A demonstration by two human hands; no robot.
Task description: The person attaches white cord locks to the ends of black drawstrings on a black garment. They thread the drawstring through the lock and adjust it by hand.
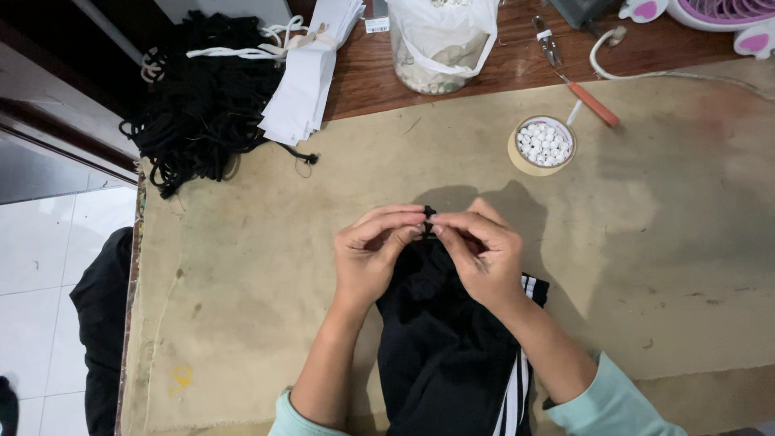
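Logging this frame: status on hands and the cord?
Left hand and right hand both pinching the black cord end. Black garment lies beneath them on the table. Bead cup stands apart, nothing in the way.

Left hand [370, 254] and right hand [478, 252] pinch a black cord [429, 215] above a black garment [440, 347] on the surface [662, 266].

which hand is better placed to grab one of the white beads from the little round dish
Probably the right hand. The dish of white beads sits up and to the right of both hands, closer to it. The left hand would have to cross over. Both now pinch the black cord end.
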